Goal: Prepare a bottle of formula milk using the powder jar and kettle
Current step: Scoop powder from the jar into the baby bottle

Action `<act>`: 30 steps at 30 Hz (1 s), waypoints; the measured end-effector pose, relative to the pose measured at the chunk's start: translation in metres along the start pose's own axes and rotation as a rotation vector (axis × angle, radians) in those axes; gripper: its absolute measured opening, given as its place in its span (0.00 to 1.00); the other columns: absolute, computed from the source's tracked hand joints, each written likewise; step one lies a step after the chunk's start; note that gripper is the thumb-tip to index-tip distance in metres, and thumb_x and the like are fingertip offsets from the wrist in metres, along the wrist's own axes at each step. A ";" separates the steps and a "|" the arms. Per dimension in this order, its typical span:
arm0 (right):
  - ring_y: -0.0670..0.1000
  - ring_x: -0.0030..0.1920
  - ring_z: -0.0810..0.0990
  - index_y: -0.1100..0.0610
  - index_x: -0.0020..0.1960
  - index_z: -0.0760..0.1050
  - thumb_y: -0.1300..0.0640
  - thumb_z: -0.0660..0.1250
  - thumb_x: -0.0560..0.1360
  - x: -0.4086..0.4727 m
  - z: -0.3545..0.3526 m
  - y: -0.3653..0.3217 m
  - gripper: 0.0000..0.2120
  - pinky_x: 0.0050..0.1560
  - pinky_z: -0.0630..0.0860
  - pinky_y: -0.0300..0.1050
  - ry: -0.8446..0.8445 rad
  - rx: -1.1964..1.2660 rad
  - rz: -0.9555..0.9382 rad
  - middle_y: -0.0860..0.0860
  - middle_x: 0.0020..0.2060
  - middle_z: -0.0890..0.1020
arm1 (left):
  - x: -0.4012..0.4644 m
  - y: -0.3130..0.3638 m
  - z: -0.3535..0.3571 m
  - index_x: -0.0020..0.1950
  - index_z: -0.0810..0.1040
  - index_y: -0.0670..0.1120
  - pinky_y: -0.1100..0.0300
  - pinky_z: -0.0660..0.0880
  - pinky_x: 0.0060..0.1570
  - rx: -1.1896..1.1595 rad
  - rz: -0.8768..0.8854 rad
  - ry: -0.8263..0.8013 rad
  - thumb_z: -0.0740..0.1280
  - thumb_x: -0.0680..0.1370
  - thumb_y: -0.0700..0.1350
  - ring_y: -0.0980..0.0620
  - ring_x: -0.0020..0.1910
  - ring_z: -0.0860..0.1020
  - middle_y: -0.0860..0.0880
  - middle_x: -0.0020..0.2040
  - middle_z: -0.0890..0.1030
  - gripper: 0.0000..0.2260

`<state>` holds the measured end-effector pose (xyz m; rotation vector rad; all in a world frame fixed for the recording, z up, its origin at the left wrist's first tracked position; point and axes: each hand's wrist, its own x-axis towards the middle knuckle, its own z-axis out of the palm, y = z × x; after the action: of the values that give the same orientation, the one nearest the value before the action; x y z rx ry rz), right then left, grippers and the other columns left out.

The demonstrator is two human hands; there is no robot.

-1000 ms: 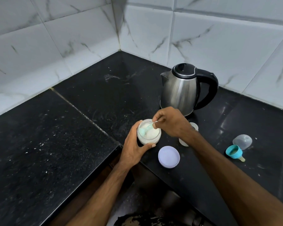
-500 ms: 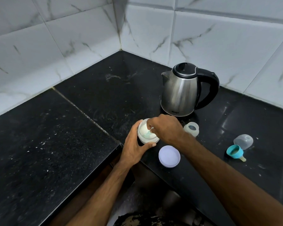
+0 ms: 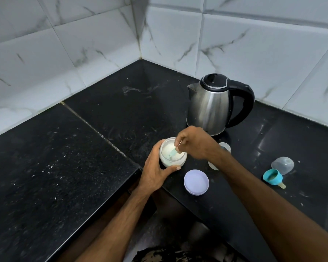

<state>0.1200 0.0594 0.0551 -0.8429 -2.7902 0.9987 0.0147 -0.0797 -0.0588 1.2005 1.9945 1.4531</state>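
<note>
Black granite counter [image 3: 83, 167] meets marbled white wall tiles in a corner, and the steel kettle [image 3: 214, 106] stands there as the anchor for everything else. Just in front of the kettle and a little to its left, the left hand [image 3: 155, 171] wraps fingers and thumb around the open powder jar [image 3: 171, 155], probably to keep it from sliding while powder is dug out. Above the jar the right hand [image 3: 195, 142] pinches the handle of a pale green scoop [image 3: 173, 152] whose bowl seems sunk in the powder, though blur leaves that uncertain. Directly in front of the kettle, the uncapped bottle [image 3: 223, 148] waits partly behind the right wrist, close for a short carry. Nearer the person lies the jar's lilac lid [image 3: 196, 182]; to the kettle's front right rest the teal teat ring [image 3: 273, 176] and clear cap [image 3: 282, 164].
</note>
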 end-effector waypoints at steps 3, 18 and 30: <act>0.47 0.41 0.84 0.57 0.41 0.84 0.63 0.74 0.70 0.000 -0.006 0.005 0.03 0.51 0.81 0.49 0.057 0.109 0.024 0.49 0.38 0.86 | 0.002 0.001 0.000 0.74 0.65 0.52 0.45 0.71 0.68 0.003 0.011 0.001 0.81 0.67 0.46 0.51 0.70 0.72 0.55 0.70 0.74 0.39; 0.45 0.40 0.84 0.56 0.44 0.81 0.63 0.72 0.73 -0.002 -0.011 0.016 0.03 0.46 0.78 0.38 0.142 0.231 0.083 0.49 0.38 0.86 | 0.004 0.002 -0.002 0.72 0.65 0.57 0.46 0.71 0.69 0.015 0.010 0.005 0.81 0.67 0.46 0.54 0.70 0.72 0.58 0.69 0.74 0.38; 0.43 0.39 0.83 0.53 0.43 0.81 0.62 0.71 0.73 -0.003 -0.005 0.015 0.05 0.48 0.80 0.41 0.194 0.195 0.065 0.47 0.36 0.85 | 0.004 0.005 -0.002 0.72 0.66 0.57 0.47 0.71 0.69 0.023 0.013 0.001 0.81 0.66 0.46 0.55 0.69 0.73 0.59 0.68 0.75 0.38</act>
<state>0.1309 0.0702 0.0506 -0.9530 -2.4731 1.1108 0.0136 -0.0771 -0.0527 1.2243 2.0126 1.4411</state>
